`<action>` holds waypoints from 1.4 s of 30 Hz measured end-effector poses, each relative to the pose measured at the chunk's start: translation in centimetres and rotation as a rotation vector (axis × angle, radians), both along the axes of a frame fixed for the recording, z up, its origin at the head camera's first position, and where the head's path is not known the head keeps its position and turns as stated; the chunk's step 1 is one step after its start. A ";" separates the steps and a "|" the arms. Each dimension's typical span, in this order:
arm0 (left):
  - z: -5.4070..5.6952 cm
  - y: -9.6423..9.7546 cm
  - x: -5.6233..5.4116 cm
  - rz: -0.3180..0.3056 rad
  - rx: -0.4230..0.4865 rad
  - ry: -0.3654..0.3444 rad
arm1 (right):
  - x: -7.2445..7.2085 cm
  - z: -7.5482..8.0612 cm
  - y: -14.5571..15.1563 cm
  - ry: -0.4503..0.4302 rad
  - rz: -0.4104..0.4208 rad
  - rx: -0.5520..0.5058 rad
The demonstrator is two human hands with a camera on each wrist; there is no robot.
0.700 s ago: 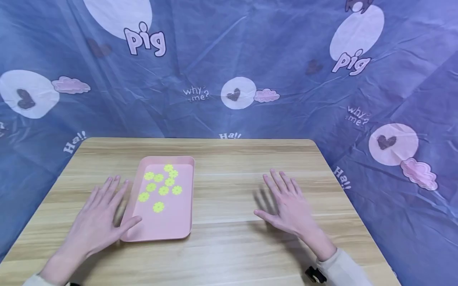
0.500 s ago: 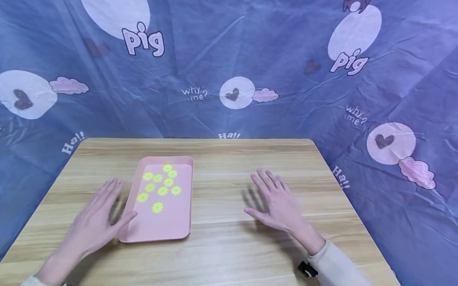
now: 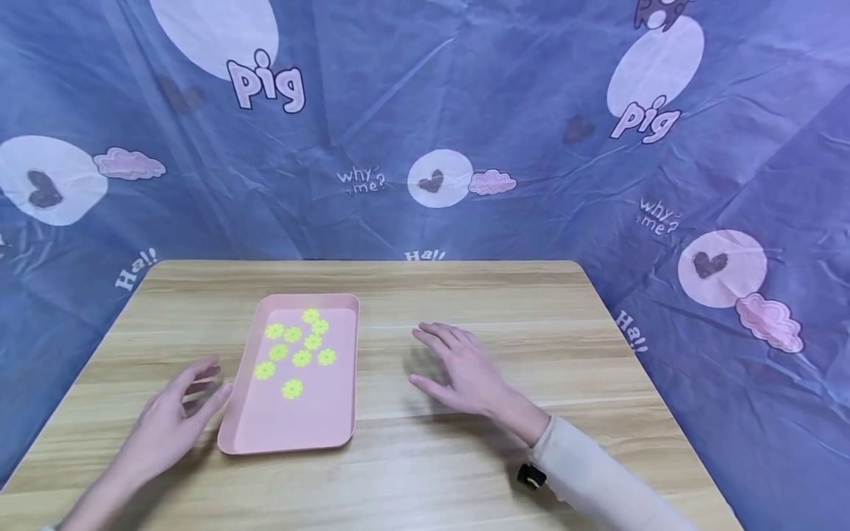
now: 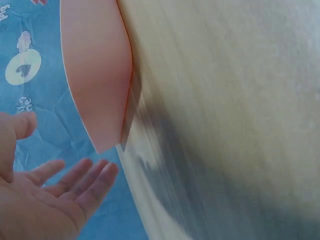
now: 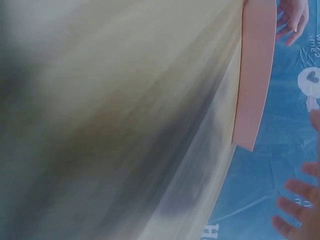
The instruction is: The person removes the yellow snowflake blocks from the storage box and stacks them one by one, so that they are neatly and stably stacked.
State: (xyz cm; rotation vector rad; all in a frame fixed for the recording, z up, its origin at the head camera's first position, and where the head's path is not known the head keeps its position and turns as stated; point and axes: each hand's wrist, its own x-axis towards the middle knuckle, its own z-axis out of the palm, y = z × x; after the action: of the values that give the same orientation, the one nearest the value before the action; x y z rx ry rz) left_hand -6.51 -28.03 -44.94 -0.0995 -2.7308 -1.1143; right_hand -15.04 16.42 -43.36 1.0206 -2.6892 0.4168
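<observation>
The left hand (image 3: 166,420) is half open, its fingers loosely bent and its thumb reaching out apart from them; it has hold of nothing. The right hand (image 3: 468,372) is more fully open, fingers together and only slightly bent, thumb spread away, and it too holds nothing. Both hands are turned inward, towards the pink tray (image 3: 285,428) that lies between them.

The tray sits on the left half of the desk (image 3: 425,472), with the left thumb just beside its left rim; the right hand is well apart from its right rim. Its long axis runs from the far edge of the desk towards the near side, and its short ends lie roughly parallel to that far edge. Its far end stands a little short of the edge.

Inside lie ten yellow flower-shaped pieces (image 3: 302,358), gathered mostly towards the tray's far end, with one nearer the person than the rest. Two by the far rim lie close against each other.

A pale sleeve (image 3: 594,468) covers the right forearm, a small black device (image 3: 531,476) at its cuff. Beyond the desk's far corners hangs a creased blue cloth (image 3: 398,88) printed with hearts, clouds and lettering.
</observation>
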 end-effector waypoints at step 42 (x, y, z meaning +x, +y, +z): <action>-2.0 -0.1 -0.3 0.018 0.313 -0.376 | -6.2 -1.9 -13.5 -0.045 0.247 0.261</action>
State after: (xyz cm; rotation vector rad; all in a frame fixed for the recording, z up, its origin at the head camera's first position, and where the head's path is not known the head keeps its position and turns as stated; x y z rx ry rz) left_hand -6.77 -28.15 -46.89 0.1982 -2.8087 -1.6875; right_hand -21.23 2.96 -45.30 1.4409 -2.7156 0.1326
